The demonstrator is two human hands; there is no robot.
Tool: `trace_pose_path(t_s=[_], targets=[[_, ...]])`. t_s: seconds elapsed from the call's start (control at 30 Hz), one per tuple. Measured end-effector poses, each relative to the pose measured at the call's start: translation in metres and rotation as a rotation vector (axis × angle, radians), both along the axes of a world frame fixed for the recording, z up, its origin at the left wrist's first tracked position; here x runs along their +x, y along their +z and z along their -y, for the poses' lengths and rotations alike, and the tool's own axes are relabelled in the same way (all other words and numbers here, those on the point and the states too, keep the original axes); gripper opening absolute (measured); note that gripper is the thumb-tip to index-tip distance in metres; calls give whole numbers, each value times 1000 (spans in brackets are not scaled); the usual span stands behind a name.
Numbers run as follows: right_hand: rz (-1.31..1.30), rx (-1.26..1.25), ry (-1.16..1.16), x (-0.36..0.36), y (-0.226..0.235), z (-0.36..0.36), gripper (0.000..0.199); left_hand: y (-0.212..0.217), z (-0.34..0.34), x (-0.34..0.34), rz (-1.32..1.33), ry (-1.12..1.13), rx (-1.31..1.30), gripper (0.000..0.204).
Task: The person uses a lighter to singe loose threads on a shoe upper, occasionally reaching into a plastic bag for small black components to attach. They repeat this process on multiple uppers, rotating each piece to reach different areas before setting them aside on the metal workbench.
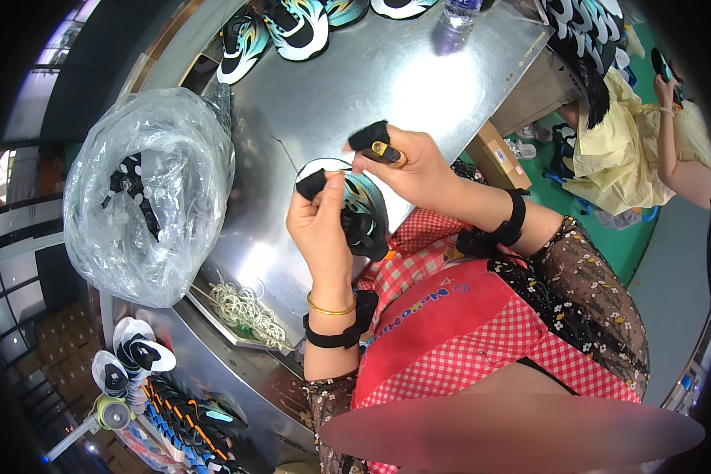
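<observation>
A sneaker [361,189] with a pale toe, teal and orange streaks and a black collar lies on the metal table under my hands, against my apron. My left hand [320,225] is closed in a pinch over its toe, a black cover on one finger. What it pinches is hidden. My right hand [415,166], also with a black finger cover, is closed around a brass-ended tool handle [387,152] above the sneaker. A thin hooked wire [287,156] sticks up beside my left fingertips; where its lower end goes is hidden.
Several similar sneakers [296,28] line the table's far edge, near a bottle [460,12]. A clear plastic bag [150,197] stands left, above a tray of pale tangled cords [249,312]. Shoe parts [186,411] hang lower left. A co-worker's arm [671,142] shows at right.
</observation>
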State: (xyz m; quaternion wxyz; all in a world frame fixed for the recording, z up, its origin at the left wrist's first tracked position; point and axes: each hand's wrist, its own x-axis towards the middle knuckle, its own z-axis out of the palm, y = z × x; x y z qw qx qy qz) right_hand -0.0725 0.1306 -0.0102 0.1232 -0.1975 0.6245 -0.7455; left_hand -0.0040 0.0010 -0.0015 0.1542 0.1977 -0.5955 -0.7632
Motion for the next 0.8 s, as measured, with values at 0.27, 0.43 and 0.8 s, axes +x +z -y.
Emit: trace_pose_path(t_s=[0.27, 0.43, 0.8], targets=[[-1016, 372, -245, -10, -11, -6, 20, 1, 4, 6, -1, -93, -12, 9], [-144, 202, 83, 0, -3, -7, 10, -3, 0, 4, -21, -50, -9, 10], [-956, 798, -304, -6, -9, -13, 15, 2, -2, 3, 17, -71, -13, 3]])
